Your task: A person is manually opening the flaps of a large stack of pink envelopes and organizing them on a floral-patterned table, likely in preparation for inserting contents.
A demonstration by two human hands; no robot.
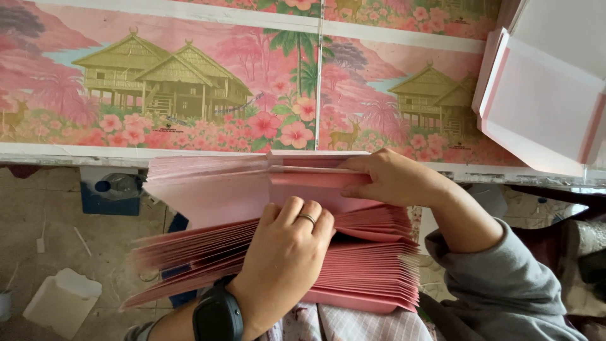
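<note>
Both hands are on a thick fanned stack of pink paper sheets (353, 271), which sits on the person's lap, its far edge up against the front edge of the bench (76, 151). The left hand (287, 259), with a ring on one finger and a dark watch (218, 316) at the wrist, lies palm down on top of the fan, fingers curled over the sheets, so this grip is pressing rather than pinching. The right hand (391, 180), in a grey sleeve (499, 284), reaches across at the far side, its grip closed on the upper edge of a folded pink sheet (303, 180) that stands raised above the rest. The bench carries a pink cover printed with stilt houses, palms and flowers. At the upper right lies a pale folded carton piece (543, 101) with pink edges. Down on the floor at the left sits a white scalloped envelope (63, 300).
</note>
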